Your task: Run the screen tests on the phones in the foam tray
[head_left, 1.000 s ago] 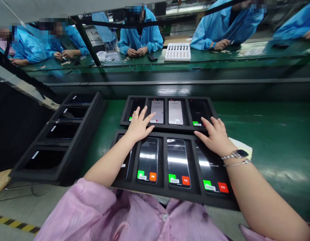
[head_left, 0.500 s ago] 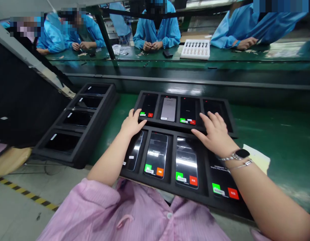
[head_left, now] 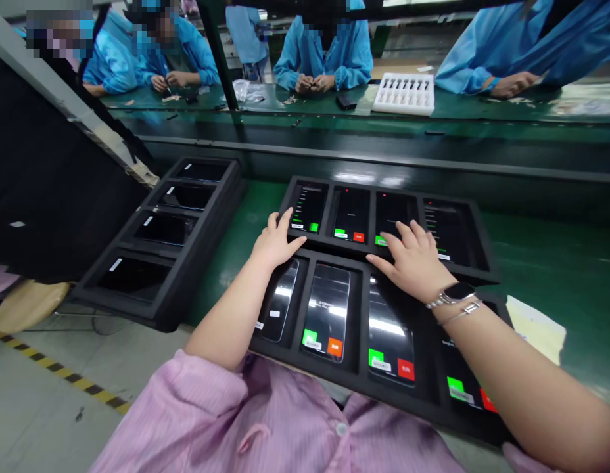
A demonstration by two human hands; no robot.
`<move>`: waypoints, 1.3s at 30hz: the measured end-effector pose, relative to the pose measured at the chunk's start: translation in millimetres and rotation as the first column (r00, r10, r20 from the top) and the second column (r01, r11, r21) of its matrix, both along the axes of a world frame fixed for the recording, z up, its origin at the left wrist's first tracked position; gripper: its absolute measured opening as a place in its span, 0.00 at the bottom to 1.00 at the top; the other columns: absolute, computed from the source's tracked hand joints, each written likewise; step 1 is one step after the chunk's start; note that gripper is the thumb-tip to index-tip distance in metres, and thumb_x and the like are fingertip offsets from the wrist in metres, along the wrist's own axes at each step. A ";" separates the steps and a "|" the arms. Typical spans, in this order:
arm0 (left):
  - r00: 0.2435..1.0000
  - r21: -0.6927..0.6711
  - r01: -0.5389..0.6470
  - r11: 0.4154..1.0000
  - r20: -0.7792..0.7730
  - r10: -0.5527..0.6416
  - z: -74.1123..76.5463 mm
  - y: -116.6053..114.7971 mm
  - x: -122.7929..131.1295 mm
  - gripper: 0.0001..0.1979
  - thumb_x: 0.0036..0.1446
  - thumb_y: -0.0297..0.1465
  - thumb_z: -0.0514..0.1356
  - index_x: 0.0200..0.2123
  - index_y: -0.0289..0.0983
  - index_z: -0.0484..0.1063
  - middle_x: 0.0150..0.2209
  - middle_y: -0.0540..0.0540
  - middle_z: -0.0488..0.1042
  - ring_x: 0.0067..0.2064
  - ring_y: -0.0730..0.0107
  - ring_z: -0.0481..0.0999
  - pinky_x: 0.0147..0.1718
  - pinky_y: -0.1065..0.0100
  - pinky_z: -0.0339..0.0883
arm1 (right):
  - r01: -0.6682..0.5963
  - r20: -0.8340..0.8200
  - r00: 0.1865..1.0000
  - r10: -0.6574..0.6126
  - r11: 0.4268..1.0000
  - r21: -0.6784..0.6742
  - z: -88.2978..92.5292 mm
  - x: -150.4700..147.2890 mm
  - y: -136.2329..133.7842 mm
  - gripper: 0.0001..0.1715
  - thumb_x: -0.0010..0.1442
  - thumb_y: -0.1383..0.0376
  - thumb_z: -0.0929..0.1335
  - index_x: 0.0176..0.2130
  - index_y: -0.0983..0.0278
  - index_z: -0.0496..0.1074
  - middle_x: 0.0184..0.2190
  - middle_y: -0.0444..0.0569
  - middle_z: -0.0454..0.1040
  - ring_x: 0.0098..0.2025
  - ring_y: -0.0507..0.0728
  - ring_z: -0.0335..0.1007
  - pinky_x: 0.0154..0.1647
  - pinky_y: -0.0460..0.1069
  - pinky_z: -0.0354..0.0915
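Observation:
Two black foam trays of phones lie before me, one behind the other. My left hand (head_left: 276,243) is open, fingers spread, at the left front corner of the far tray (head_left: 486,253), beside a phone (head_left: 309,203) showing a list with green marks. My right hand (head_left: 413,259) is open too, its fingertips over the lower part of the third phone (head_left: 392,205), partly hiding its green button. Between them, the second phone (head_left: 351,213) shows green and red buttons. The fourth phone (head_left: 445,226) displays a list. In the near tray (head_left: 360,328), several phones (head_left: 326,309) lie lit, the rightmost partly behind my right forearm.
At left, a stacked black tray (head_left: 169,289) holds several dark-screened phones. A yellowish paper (head_left: 539,325) lies right of my wrist. Across a raised ledge, co-workers in blue smocks work around a white parts tray (head_left: 404,94). A round wooden stool (head_left: 31,305) stands at lower left.
My right hand has moved left from the fourth far phone to the third. The first and fourth far screens now show lists; the second turned from pale to dark with coloured buttons.

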State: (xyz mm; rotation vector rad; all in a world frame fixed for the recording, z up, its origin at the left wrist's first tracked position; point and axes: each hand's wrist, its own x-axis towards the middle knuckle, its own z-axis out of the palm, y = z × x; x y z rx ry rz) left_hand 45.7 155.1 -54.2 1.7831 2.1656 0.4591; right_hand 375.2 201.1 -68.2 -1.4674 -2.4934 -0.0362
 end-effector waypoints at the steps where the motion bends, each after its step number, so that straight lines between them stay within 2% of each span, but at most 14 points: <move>1: 1.000 0.004 0.000 1.000 0.007 0.000 -0.7 -0.1 -0.1 0.43 0.66 0.49 0.61 0.77 0.48 0.48 0.76 0.34 0.51 0.65 0.33 0.73 0.59 0.44 0.72 | -0.021 0.002 1.000 0.021 1.000 0.005 5.7 -8.2 -0.1 0.42 0.72 0.41 0.60 0.69 0.65 0.67 0.73 0.66 0.56 0.77 0.78 0.42 0.73 0.78 0.48; 4: 1.000 0.011 0.003 1.000 0.024 -0.003 -2.6 0.1 -0.8 0.43 0.65 0.49 0.62 0.77 0.48 0.49 0.76 0.34 0.51 0.65 0.33 0.72 0.59 0.43 0.72 | -0.083 0.020 0.996 0.083 0.996 -0.035 16.9 -41.7 4.3 0.41 0.73 0.43 0.61 0.73 0.63 0.62 0.74 0.65 0.54 0.77 0.76 0.40 0.75 0.75 0.46; 7: 0.999 -0.003 0.010 1.000 0.034 -0.010 -2.8 3.6 -2.7 0.43 0.65 0.48 0.62 0.77 0.48 0.48 0.76 0.35 0.51 0.66 0.33 0.72 0.61 0.43 0.71 | -0.092 0.038 0.995 0.096 0.990 -0.109 16.0 -72.0 12.9 0.34 0.72 0.44 0.64 0.67 0.59 0.71 0.74 0.62 0.56 0.76 0.80 0.43 0.72 0.79 0.48; 9: 0.999 0.008 0.005 1.000 0.044 -0.006 0.2 4.2 -3.6 0.43 0.66 0.47 0.63 0.77 0.47 0.47 0.76 0.34 0.52 0.69 0.35 0.67 0.64 0.43 0.67 | -0.069 0.035 0.997 0.074 0.988 -0.138 16.1 -78.6 13.4 0.32 0.72 0.44 0.65 0.63 0.59 0.75 0.74 0.62 0.56 0.76 0.82 0.43 0.71 0.81 0.48; 11: 0.999 0.084 -0.007 0.996 0.051 0.003 7.2 -4.1 -1.9 0.43 0.67 0.45 0.63 0.77 0.43 0.46 0.76 0.32 0.52 0.74 0.37 0.59 0.69 0.43 0.61 | -0.058 -0.006 0.998 0.057 0.992 -0.115 23.7 -69.5 1.7 0.35 0.74 0.44 0.63 0.67 0.60 0.71 0.75 0.62 0.52 0.77 0.80 0.40 0.73 0.79 0.46; 14: 0.989 0.299 0.133 0.945 0.020 -0.146 24.4 -46.0 7.4 0.36 0.70 0.46 0.60 0.74 0.39 0.54 0.76 0.32 0.50 0.78 0.44 0.50 0.73 0.44 0.54 | -0.119 -0.175 0.976 0.130 0.990 0.076 49.3 -32.4 -46.4 0.41 0.76 0.45 0.61 0.75 0.65 0.57 0.75 0.65 0.51 0.78 0.76 0.38 0.76 0.73 0.45; 17: 0.856 0.394 0.508 0.766 -0.131 -0.500 36.4 -116.4 18.9 0.25 0.71 0.47 0.57 0.65 0.42 0.66 0.76 0.36 0.53 0.77 0.50 0.55 0.74 0.46 0.54 | -0.208 -0.252 0.933 0.256 0.957 0.203 68.1 8.1 -121.1 0.42 0.75 0.48 0.65 0.76 0.63 0.51 0.73 0.66 0.54 0.77 0.76 0.43 0.77 0.73 0.46; 19: 0.756 0.332 0.654 0.680 -0.247 -0.607 31.6 -161.5 24.1 0.21 0.71 0.45 0.58 0.62 0.43 0.69 0.74 0.37 0.60 0.76 0.47 0.57 0.75 0.41 0.50 | -0.214 -0.253 0.935 0.249 0.964 0.159 61.6 24.9 -170.0 0.43 0.74 0.49 0.66 0.77 0.61 0.49 0.73 0.66 0.54 0.77 0.78 0.43 0.76 0.75 0.48; 23: 0.768 0.250 0.632 0.734 -0.330 -0.549 -5.6 -208.3 29.2 0.25 0.67 0.46 0.63 0.61 0.40 0.72 0.70 0.33 0.66 0.74 0.40 0.61 0.70 0.40 0.62 | -0.192 -0.188 0.961 0.202 0.979 0.071 12.8 27.8 -227.9 0.46 0.75 0.45 0.62 0.78 0.63 0.44 0.71 0.70 0.57 0.75 0.81 0.48 0.67 0.81 0.59; 26: 0.815 0.370 0.571 0.733 -0.366 -0.450 -29.8 -211.6 32.0 0.24 0.66 0.45 0.65 0.59 0.40 0.73 0.67 0.33 0.71 0.70 0.40 0.67 0.67 0.41 0.67 | -0.157 -0.118 0.978 0.172 0.980 0.126 -13.0 16.5 -235.9 0.44 0.75 0.44 0.62 0.76 0.65 0.52 0.70 0.71 0.58 0.74 0.81 0.49 0.68 0.81 0.58; 29: 0.841 0.452 0.534 0.714 -0.372 -0.394 -35.5 -209.6 35.6 0.21 0.64 0.43 0.66 0.56 0.40 0.75 0.65 0.32 0.72 0.70 0.38 0.67 0.65 0.40 0.69 | -0.144 -0.085 0.984 0.155 0.982 0.120 -14.2 10.8 -234.2 0.35 0.74 0.45 0.64 0.67 0.65 0.68 0.71 0.70 0.57 0.75 0.80 0.47 0.71 0.79 0.54; 31: 0.843 0.437 0.525 0.730 -0.381 -0.379 -33.4 -209.6 37.8 0.19 0.64 0.43 0.67 0.54 0.41 0.78 0.65 0.33 0.71 0.70 0.36 0.67 0.63 0.40 0.70 | -0.155 -0.071 0.984 0.162 0.983 0.095 -9.2 15.0 -235.2 0.32 0.75 0.45 0.63 0.63 0.65 0.72 0.72 0.68 0.56 0.76 0.79 0.46 0.72 0.78 0.53; 35: 0.859 0.404 0.492 0.771 -0.368 -0.355 -31.5 -210.3 40.9 0.18 0.62 0.44 0.67 0.51 0.44 0.79 0.66 0.37 0.72 0.70 0.36 0.67 0.63 0.41 0.70 | -0.061 -0.148 0.987 0.070 0.996 0.066 -2.1 44.6 -247.3 0.43 0.74 0.44 0.63 0.75 0.63 0.54 0.73 0.66 0.55 0.76 0.77 0.45 0.72 0.78 0.52; 39: 0.864 0.471 0.488 0.735 -0.383 -0.328 -35.4 -208.0 43.0 0.24 0.61 0.45 0.66 0.57 0.41 0.74 0.64 0.35 0.74 0.67 0.38 0.71 0.60 0.45 0.71 | 0.100 -0.201 0.976 -0.081 0.991 0.087 -3.0 80.3 -261.2 0.49 0.74 0.47 0.65 0.79 0.60 0.40 0.73 0.67 0.54 0.76 0.81 0.45 0.71 0.81 0.50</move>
